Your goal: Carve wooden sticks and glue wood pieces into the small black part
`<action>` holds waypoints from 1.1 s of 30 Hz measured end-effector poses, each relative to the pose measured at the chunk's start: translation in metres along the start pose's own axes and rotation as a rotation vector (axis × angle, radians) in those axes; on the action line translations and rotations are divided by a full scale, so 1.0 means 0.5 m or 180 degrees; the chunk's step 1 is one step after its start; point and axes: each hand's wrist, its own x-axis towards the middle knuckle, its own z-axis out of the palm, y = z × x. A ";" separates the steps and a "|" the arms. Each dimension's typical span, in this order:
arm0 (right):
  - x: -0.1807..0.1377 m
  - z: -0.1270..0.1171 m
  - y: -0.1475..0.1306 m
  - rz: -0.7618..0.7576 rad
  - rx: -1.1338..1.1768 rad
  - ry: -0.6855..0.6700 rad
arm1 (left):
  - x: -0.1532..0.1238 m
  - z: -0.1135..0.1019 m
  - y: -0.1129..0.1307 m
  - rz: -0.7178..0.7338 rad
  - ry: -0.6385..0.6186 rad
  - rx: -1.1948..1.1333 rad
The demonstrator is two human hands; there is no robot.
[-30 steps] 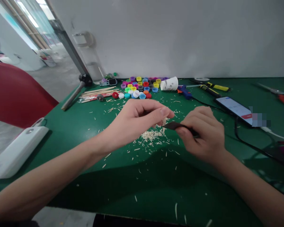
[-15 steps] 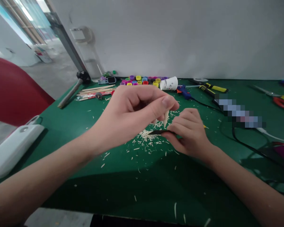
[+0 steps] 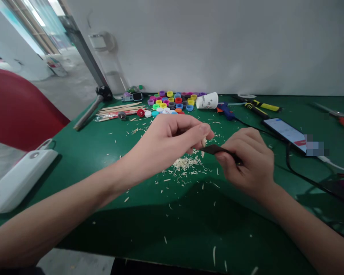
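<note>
Left hand, centre of frame, pinches a pale sliver of wood between thumb and fingers. Right hand, right of centre, is clenched round a dark-bladed knife. The wood is held at mid-frame above a heap of shavings on the green table, the knife against or just beside it (contact cannot be confirmed). Hazard: the knife lies very near the left fingertips; a slip, or excess force on so short an exposed end, could cut them. An over-deep bite could snap the wood. Compared with half a second ago, the knife is higher, no longer below the wood's point; the left hand is lower, exposing more coloured caps.
</note>
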 end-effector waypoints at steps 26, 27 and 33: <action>-0.014 0.021 -0.002 -0.0468 -0.0009 -0.0705 | 0.002 -0.024 0.027 0.0239 0.0377 -0.0435; -0.012 0.015 0.001 -0.0446 0.0013 -0.0589 | 0.003 -0.022 0.021 0.0196 0.0328 -0.0439; -0.002 -0.009 0.003 0.0070 0.0205 0.0101 | 0.004 -0.011 0.007 0.0002 0.0183 -0.0340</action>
